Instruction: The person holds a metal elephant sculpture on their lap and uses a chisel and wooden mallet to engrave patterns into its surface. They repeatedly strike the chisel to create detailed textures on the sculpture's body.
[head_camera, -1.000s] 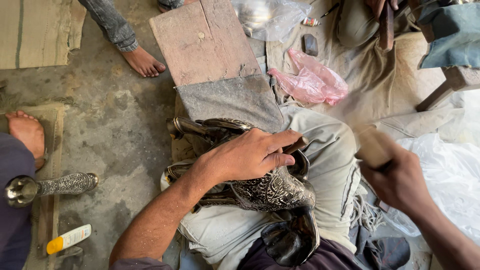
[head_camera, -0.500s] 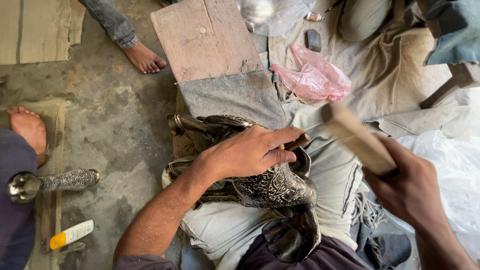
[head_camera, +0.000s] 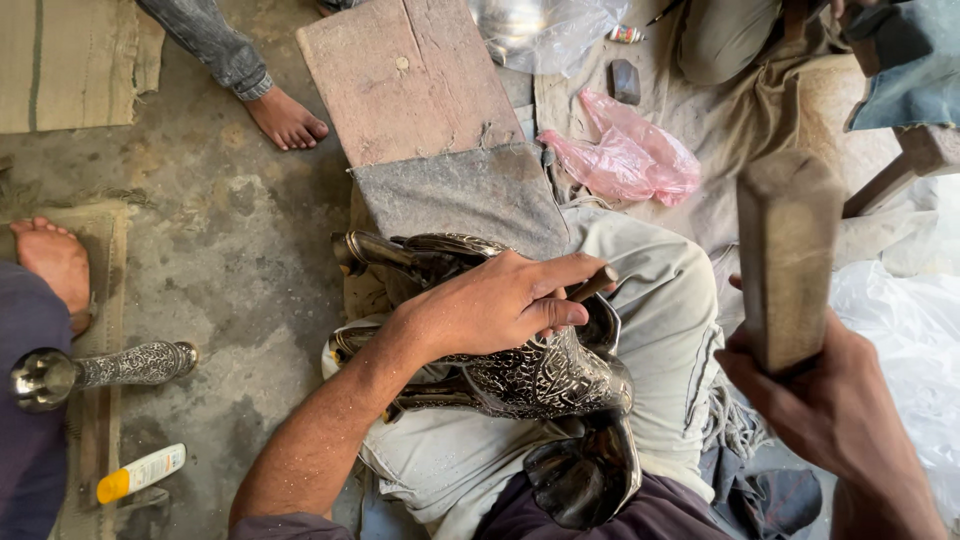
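Flanking engraved vessel (head_camera: 540, 375): pink bag (head_camera: 625, 160), plank (head_camera: 410, 75).

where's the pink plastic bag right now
In the head view the pink plastic bag lies crumpled on the tan cloth, upper right of centre, just right of the wooden board and beyond the person's knee.

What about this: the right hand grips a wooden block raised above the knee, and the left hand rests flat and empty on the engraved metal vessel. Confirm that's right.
Not quite. The left hand is not empty: it pinches a small rod-like tool against the engraved metal vessel, as the head view shows. The right hand does grip the raised wooden block.
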